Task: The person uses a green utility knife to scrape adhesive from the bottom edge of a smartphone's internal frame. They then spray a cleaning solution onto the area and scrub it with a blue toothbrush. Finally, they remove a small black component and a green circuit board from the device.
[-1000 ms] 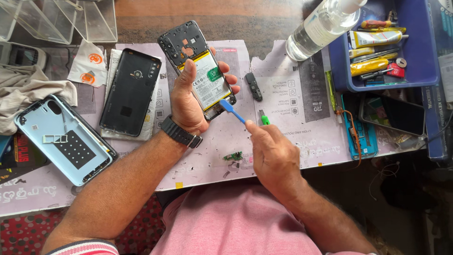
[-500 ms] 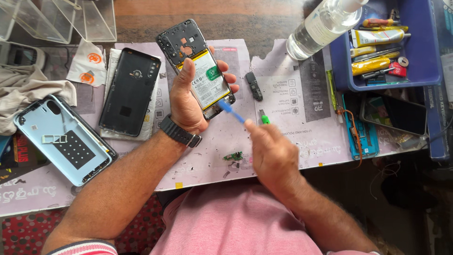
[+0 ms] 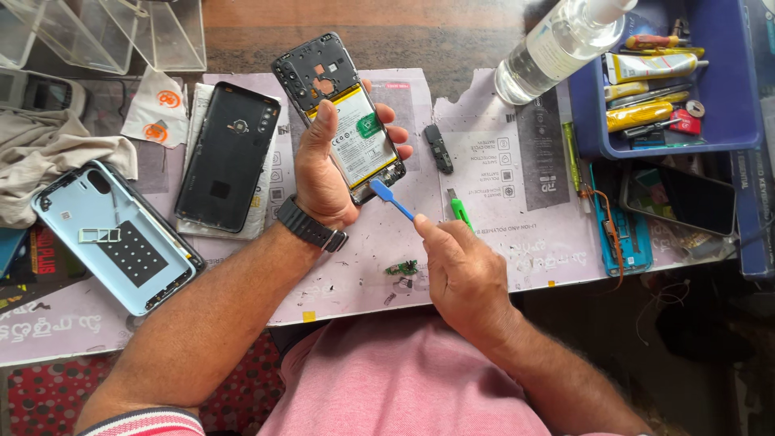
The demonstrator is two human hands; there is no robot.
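My left hand (image 3: 327, 173) grips an opened black phone (image 3: 339, 113) with its back removed, the white battery (image 3: 358, 137) facing up; a black watch sits on that wrist. My right hand (image 3: 456, 266) holds a blue plastic pry tool (image 3: 391, 200), its flat tip touching the phone's lower edge beside the battery. Both hands hover over a pale printed work mat (image 3: 484, 234).
A black back cover (image 3: 230, 157) and a light blue phone shell (image 3: 113, 234) lie left. A small black part (image 3: 439, 148), green tweezers (image 3: 460, 211) and a tiny green board (image 3: 402, 267) rest on the mat. A clear bottle (image 3: 557, 44), blue tool tray (image 3: 726, 129) and another phone (image 3: 682, 198) sit right.
The blue pry tool's tip has shifted slightly along the phone's lower edge; my left hand and the phone have barely moved.
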